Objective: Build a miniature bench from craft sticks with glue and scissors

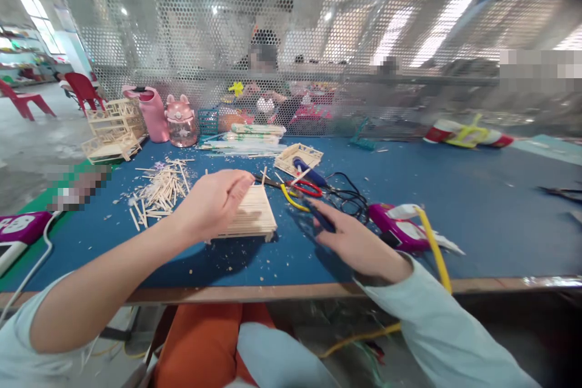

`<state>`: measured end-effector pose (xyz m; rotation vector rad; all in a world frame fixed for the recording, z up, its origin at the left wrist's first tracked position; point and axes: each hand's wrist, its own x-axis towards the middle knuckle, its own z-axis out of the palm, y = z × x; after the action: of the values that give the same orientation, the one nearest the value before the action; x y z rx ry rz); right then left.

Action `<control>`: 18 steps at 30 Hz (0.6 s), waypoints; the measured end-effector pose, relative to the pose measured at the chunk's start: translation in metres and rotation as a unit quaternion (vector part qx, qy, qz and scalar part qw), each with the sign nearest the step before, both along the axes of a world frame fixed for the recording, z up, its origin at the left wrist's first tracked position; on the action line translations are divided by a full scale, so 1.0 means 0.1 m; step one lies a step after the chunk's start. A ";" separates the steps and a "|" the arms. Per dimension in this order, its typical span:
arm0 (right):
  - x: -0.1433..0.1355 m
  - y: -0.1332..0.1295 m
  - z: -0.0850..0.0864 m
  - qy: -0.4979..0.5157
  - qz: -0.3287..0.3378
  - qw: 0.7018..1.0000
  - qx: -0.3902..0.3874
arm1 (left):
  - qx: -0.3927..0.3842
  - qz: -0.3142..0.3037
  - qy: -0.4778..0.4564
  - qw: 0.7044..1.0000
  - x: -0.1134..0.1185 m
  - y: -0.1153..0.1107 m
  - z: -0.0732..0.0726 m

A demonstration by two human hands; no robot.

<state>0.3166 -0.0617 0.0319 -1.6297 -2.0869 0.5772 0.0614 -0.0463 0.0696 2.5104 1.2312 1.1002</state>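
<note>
the stick platform (pixel 254 212) stood on the blue tabletop (pixel 291 264), partly behind the left hand (pixel 216 200), whose digits were drawn together, contents unconfirmed. the right hand (pixel 357 242) was wrapped around a dark-blue handle (pixel 324 218). the platform was judged light, stiff, fragile at its posts, best held by opposite edges.

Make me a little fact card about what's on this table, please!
Left hand: at the little stick platform
Right hand: holding a dark-handled tool
Loose sticks: messy pile, left of the platform
Bottles: a pink one beside a see-through one with ears
Table: blue top, with crumbs scattered on it
</note>
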 end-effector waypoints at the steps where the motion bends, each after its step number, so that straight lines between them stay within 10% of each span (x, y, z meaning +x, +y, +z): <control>1: 0.01 0.01 -0.03 -0.065 -0.011 0.998 -0.003 | 0.013 0.020 -0.006 1.000 -0.05 0.03 -0.01; 8: -0.11 0.11 -0.22 -0.268 -0.080 0.958 0.067 | 0.070 0.073 -0.004 0.995 -0.30 0.22 -0.17; 18: -0.45 0.33 0.42 -0.019 0.144 0.906 0.399 | 0.148 0.040 0.052 0.987 -0.20 0.22 0.09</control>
<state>0.2715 -0.0282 0.0741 -0.8727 -2.1739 -0.2344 0.0416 -0.0239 0.0788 2.7892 1.2906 1.2693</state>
